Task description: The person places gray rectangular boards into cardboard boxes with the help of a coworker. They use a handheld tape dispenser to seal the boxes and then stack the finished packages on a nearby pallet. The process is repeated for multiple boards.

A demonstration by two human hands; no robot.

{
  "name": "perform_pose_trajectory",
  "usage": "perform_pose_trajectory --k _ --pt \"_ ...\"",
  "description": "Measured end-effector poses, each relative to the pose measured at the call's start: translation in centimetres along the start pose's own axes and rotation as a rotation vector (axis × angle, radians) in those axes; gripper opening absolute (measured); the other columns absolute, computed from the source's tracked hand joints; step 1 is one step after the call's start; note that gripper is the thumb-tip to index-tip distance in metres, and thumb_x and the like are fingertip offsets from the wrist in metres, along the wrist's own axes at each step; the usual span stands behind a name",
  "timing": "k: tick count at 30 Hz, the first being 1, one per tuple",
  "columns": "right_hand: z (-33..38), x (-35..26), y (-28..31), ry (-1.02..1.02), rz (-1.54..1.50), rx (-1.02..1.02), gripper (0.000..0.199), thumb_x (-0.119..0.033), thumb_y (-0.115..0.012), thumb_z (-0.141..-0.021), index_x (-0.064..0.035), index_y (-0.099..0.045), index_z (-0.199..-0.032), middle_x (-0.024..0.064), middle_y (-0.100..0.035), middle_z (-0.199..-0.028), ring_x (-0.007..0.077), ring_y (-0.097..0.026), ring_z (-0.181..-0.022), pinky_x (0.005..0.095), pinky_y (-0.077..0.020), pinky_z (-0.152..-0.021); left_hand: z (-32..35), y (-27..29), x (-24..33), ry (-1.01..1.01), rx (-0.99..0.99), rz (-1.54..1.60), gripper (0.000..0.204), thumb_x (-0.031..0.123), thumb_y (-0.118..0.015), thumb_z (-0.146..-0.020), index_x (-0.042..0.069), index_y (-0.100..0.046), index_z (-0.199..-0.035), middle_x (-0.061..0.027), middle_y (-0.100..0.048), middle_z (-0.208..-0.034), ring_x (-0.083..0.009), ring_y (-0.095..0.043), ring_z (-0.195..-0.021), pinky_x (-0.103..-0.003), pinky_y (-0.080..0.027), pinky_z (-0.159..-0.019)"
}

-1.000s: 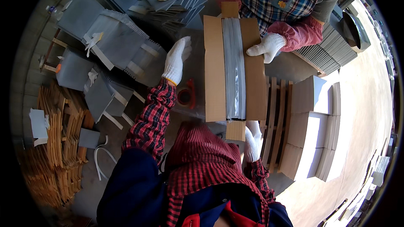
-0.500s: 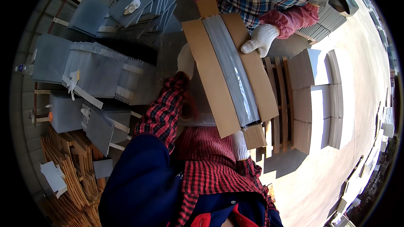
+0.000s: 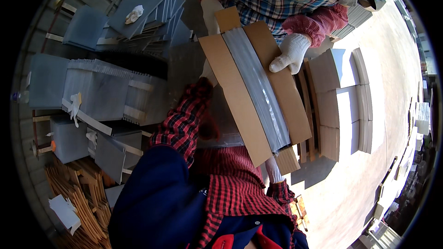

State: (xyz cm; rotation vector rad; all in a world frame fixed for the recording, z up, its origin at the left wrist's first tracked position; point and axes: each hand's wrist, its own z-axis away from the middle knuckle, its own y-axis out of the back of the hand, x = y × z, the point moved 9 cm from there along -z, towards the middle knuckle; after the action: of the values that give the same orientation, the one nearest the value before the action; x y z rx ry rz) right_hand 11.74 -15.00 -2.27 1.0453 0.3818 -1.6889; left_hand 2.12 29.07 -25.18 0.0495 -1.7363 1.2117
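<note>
A long open cardboard box (image 3: 240, 103), flaps spread to both sides, slants across the middle; grey sheets wrapped in clear film (image 3: 256, 90) stand packed in it. My left hand (image 3: 208, 72), in a white glove, is at the box's left side, its fingers hidden behind the left flap. At the near end my right hand (image 3: 273, 169), also white-gloved, reaches up against the box; its fingers are hidden beneath it. Across from me a co-worker's gloved hand (image 3: 291, 53) rests on the right flap, and their other gloved hand (image 3: 211, 13) is by the far end flap.
Stacks of grey sheets (image 3: 99, 83) stand at the left, with fanned sheets (image 3: 143, 11) behind. Flat brown cardboard pieces (image 3: 80, 193) lie at the lower left. Stacked cartons (image 3: 325, 106) stand right of the box, beside wooden slats (image 3: 310, 110). Sunlit floor (image 3: 390, 87) stretches beyond.
The box has shifted slightly right and toward me, and both my hands have moved along with it. The co-worker's far hand has come into view, and their other hand stays on the flap.
</note>
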Motion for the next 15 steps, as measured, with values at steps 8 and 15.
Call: perform_pose_trajectory --k 8,15 --pt "1.0 -6.8 2.4 0.238 -0.262 -0.029 0.101 -0.029 -0.092 -0.067 -0.0008 -0.042 -0.151 0.0122 -0.057 -0.139 0.0236 -0.057 -0.123 0.0371 -0.0457 -0.104 7.9 -9.9 9.1 0.120 0.263 -0.319 0.039 0.026 -0.040 -0.109 0.004 -0.049 -0.141 -0.0103 -0.060 -0.133 -0.0260 -0.058 -0.122 -0.036 -0.047 -0.103" --pt "-1.0 -11.2 -0.2 0.311 -0.195 0.349 0.067 -0.032 -0.077 -0.089 -0.0003 -0.052 -0.142 0.0161 -0.061 -0.131 0.0267 -0.059 -0.118 0.0410 -0.0483 -0.100 14.3 -20.6 11.5 0.262 0.373 -0.973 0.052 0.033 -0.040 -0.109 0.007 -0.032 -0.154 -0.0168 -0.049 -0.146 -0.0287 -0.049 -0.134 -0.034 -0.040 -0.110"
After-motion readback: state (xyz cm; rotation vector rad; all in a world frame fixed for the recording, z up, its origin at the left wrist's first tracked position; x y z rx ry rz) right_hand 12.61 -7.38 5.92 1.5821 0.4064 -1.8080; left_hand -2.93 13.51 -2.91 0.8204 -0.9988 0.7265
